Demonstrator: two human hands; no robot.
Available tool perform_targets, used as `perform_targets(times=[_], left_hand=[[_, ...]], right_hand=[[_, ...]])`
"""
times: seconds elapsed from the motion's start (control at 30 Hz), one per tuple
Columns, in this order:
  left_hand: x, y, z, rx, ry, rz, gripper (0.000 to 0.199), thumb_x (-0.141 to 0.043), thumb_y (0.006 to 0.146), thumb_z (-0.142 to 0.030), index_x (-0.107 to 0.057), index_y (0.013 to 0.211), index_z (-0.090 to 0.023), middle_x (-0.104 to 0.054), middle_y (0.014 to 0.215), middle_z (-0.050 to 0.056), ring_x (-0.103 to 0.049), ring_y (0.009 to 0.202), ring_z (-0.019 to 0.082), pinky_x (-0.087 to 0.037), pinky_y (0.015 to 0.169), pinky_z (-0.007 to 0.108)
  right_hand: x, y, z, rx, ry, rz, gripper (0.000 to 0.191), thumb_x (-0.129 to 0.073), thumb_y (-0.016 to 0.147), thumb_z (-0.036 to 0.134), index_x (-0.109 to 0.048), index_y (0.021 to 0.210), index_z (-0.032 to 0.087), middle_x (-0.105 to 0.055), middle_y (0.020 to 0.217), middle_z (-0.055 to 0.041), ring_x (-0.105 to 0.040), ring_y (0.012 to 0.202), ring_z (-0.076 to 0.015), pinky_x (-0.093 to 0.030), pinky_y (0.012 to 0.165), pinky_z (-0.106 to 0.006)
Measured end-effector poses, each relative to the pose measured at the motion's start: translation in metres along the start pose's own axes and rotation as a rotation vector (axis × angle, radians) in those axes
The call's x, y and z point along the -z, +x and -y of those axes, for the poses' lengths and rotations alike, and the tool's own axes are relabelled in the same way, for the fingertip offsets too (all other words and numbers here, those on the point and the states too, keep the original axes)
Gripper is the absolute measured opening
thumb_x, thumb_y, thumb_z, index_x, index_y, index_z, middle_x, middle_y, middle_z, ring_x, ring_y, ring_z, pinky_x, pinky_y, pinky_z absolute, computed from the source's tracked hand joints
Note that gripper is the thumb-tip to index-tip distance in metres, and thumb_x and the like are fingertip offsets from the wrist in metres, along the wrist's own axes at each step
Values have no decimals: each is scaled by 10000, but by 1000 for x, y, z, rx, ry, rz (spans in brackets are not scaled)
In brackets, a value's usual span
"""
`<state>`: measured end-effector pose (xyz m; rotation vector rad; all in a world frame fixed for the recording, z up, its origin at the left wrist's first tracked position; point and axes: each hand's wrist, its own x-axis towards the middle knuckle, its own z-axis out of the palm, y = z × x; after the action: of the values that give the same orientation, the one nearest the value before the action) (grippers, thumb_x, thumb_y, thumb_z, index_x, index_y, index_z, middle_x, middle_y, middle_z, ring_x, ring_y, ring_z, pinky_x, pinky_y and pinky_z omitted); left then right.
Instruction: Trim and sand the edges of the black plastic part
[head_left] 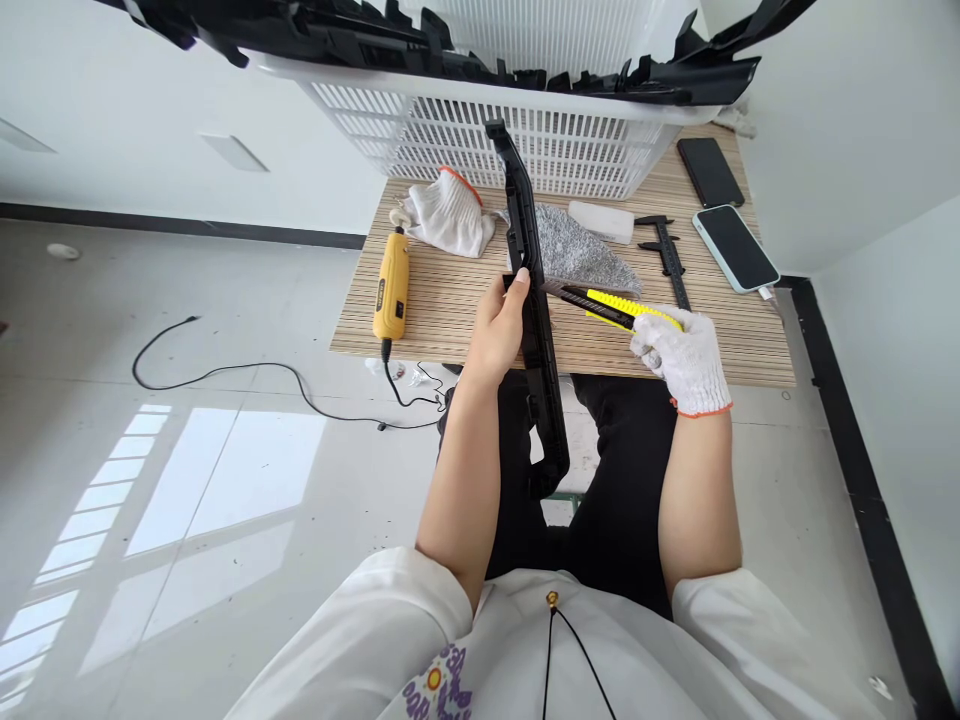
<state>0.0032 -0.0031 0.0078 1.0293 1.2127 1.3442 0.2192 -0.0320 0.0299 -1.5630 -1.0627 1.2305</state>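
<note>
1. The long black plastic part (534, 300) stands steeply over the near edge of the table (450, 300), reaching down over the lap.
2. It looks stiff and light; the middle seems the good place to hold.
3. The bare left hand (501, 330) closes its fingers around that middle.
4. The gloved right hand (686, 358) grips a yellow utility knife (611, 307), blade touching the part.
5. Farther left lies a yellow rotary tool (392, 283); a white basket (525, 140) stands far.

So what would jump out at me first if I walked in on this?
Probably the long black plastic strip held upright at the centre by the bare left hand, with the gloved right hand pressing a yellow utility knife to its edge. Behind, a white basket of similar black parts sits on the striped table, with a yellow rotary tool lying at the left.
</note>
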Motion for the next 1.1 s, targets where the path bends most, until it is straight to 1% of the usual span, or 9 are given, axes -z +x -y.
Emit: perform_targets(times=[0.13,0.17,0.3,0.47,0.63,0.77,0.93,1.07,1.1], left_hand=[[0,1,1,-5,3,-2,375,-604,912,-561,-577,828,-196,-590,724,-4,-678,780,168,-557,716,269],[1,1,2,-8,4,-3,374,-606,912,-560,-578,830,-196,-587,725,-5,-678,785,168,-555,717,267],[1,2,2,-7,-2,2,376,-605,912,-559,-571,825,-194,-582,726,0,-682,802,175,-549,717,266],[1,1,2,-9,6,6,379,-598,915,-561,-567,820,-195,-592,718,4,-678,798,175,-549,737,273],[1,1,2,0,-6,12,380,-599,913,-565,-557,816,-199,-586,689,-6,-668,740,161,-543,680,259],[1,1,2,-13,6,18,394,-599,908,-578,-566,812,-198,-586,689,-6,-662,718,155,-543,659,257],[1,1,0,-12,27,-4,388,-608,907,-571,-577,815,-195,-592,709,2,-674,766,167,-542,653,252],[0,1,-1,-15,22,10,398,-601,907,-580,-575,813,-193,-591,704,2,-680,755,170,-555,667,264],[0,1,-1,-13,20,12,404,-601,905,-584,-568,807,-194,-585,691,-2,-677,734,167,-556,657,263]], right_hand=[[0,0,0,-34,-51,93,265,-772,699,288,-738,919,143,-574,538,3,-436,416,-61,-275,346,-165],[0,0,0,-34,-53,96,277,-776,695,286,-737,927,140,-576,540,3,-438,417,-62,-277,346,-166],[0,1,-1,1,4,-2,216,-746,729,296,-728,887,149,-543,521,15,-428,417,-57,-271,351,-158],[1,1,-2,-38,-61,114,256,-782,704,297,-739,912,154,-572,530,0,-429,418,-61,-280,351,-165],[1,1,-2,1,5,10,203,-742,738,309,-721,869,155,-539,522,13,-419,416,-55,-261,350,-160],[1,0,-1,-14,-56,128,259,-773,701,299,-736,905,145,-568,531,5,-415,417,-56,-271,354,-166],[1,1,-2,10,2,18,226,-745,732,324,-725,876,150,-534,514,17,-407,414,-54,-253,352,-162],[1,2,-2,-26,-37,115,282,-782,696,315,-734,918,147,-575,541,4,-428,420,-61,-268,351,-167],[1,2,-2,-27,-38,113,290,-785,693,314,-734,924,147,-582,547,1,-435,424,-62,-271,351,-167]])
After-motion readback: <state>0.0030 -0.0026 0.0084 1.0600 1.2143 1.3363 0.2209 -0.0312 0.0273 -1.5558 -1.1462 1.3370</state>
